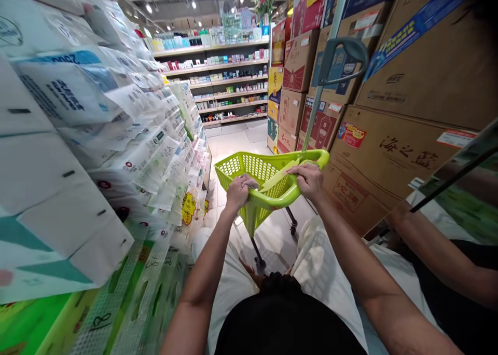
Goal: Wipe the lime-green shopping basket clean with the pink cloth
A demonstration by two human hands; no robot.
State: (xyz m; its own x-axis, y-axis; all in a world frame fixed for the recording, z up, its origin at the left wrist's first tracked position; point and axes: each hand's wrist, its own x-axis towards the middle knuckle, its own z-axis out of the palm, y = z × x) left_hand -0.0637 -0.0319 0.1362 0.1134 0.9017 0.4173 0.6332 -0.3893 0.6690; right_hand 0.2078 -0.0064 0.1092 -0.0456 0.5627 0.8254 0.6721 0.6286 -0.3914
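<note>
A lime-green shopping cart (251, 217) with a slotted basket on wheeled legs stands right in front of my body. On the left part of its near rim lies my left hand (237, 193), fingers closed on a small greyish cloth (249, 182) pressed against the rim. My right hand (308, 180) is curled over the right side of the rim, by the end of a pale green strip (278, 177) that crosses the basket top. Its palm side is hidden. A pole with a grey loop handle (330, 62) rises beside the cart's far right corner.
Plastic-wrapped paper packs (70, 93) are stacked along the left. Tall cardboard boxes (397, 155) line the right, with a reflective panel (462, 194) nearer me. Ahead, shelves (233, 77) hold small packages beyond the tiled floor (233, 142).
</note>
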